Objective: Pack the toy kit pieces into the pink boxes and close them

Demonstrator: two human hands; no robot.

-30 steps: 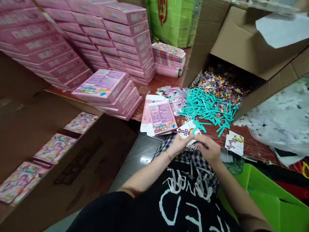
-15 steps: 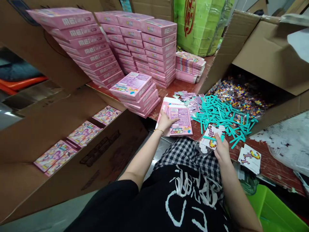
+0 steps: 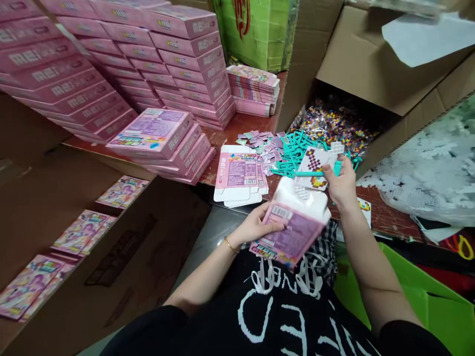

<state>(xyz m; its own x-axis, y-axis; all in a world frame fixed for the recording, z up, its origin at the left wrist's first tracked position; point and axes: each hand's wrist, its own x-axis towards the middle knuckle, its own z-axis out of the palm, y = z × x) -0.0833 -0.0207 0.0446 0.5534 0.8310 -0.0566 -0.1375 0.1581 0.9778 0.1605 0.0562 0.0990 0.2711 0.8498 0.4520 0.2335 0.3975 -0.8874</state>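
Pink box is gripped in the half-curled left hand, patterned card and turquoise stick in the right hand.

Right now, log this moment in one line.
left hand: holds pink carton | right hand: holds printed card, teal stick | white flaps: toward card | teal pile: on red table

box stacks are back left on the table, smaller pile in front of them, flattened boxes right of that by the edge, then sachets and sticks further right, small bags in a carton behind the sticks, packing case down left with packs inside, crate down right, held box in the left hand nearer than the sticks
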